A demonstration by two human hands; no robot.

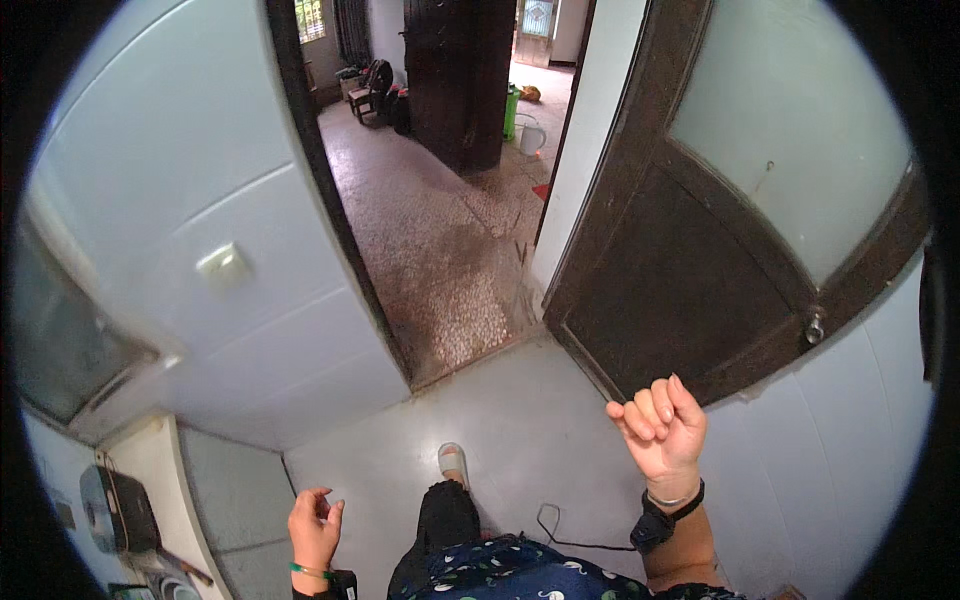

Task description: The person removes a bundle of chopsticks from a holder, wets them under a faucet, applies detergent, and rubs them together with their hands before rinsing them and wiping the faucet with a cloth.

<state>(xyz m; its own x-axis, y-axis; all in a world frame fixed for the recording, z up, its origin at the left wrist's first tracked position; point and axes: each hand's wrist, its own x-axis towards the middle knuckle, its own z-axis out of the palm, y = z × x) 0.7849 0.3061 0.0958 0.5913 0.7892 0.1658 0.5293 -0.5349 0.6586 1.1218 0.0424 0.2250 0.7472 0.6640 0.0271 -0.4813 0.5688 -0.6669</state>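
My left hand (pixel 313 527) hangs at the lower left above the smooth grey floor, fingers loosely curled with a gap to the thumb, nothing in it; a green bangle circles the wrist. My right hand (pixel 666 431) is raised at the lower right, palm up, fingers bent inward and holding nothing that shows; a metal bangle and a black band are on its wrist. Behind it in the view stands a dark wooden door (pixel 679 277) with a frosted glass pane and a round metal knob (pixel 814 328). One foot in a light slipper (pixel 451 456) points towards the doorway.
A doorway opens onto a speckled floor (pixel 420 217), with another dark door (pixel 454 82), a white bucket (pixel 532 139) and a green container (pixel 511 112) beyond. A wall switch (pixel 223 264) is at left. A shelf (pixel 169 480) holds a dark appliance (pixel 116 508). A black cord (pixel 577 544) lies on the floor.
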